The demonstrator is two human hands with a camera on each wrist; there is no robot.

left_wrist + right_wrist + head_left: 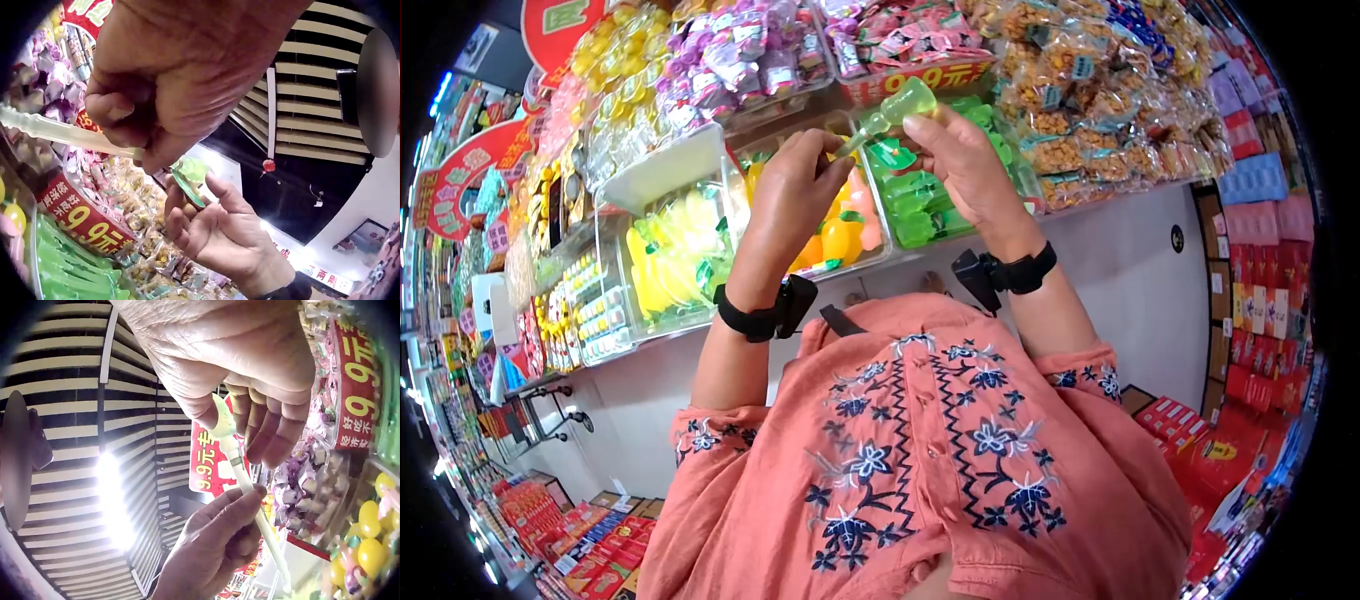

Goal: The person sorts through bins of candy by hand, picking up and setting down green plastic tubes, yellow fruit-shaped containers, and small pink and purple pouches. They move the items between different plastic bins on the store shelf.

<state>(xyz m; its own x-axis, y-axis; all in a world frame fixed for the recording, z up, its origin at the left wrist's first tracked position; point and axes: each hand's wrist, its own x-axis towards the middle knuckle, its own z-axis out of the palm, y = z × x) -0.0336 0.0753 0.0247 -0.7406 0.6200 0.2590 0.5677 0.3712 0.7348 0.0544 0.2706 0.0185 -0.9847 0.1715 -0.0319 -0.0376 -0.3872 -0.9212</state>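
Both hands hold a translucent pale green piece (908, 100), bottle-shaped at one end with a long thin stem. My right hand (965, 165) pinches the wide end between thumb and fingers. Towards the other end, my left hand (790, 195) grips the stem (269, 528) between thumb and forefinger. A flat dark green piece (187, 189) lies against the right fingers in the left wrist view. Below the hands, a clear bin holds similar green items (915, 205). Beside it are orange fruit-shaped pieces (840, 238) in another bin.
Yellow banana-shaped items (670, 260) fill a bin at left. Behind stand purple-wrapped sweets (735, 60), pink packets (910, 40) and bagged brown snacks (1100, 110). A red price sign (920, 80) fronts the pink packets. Shelves of red boxes (1260, 345) line the right side.
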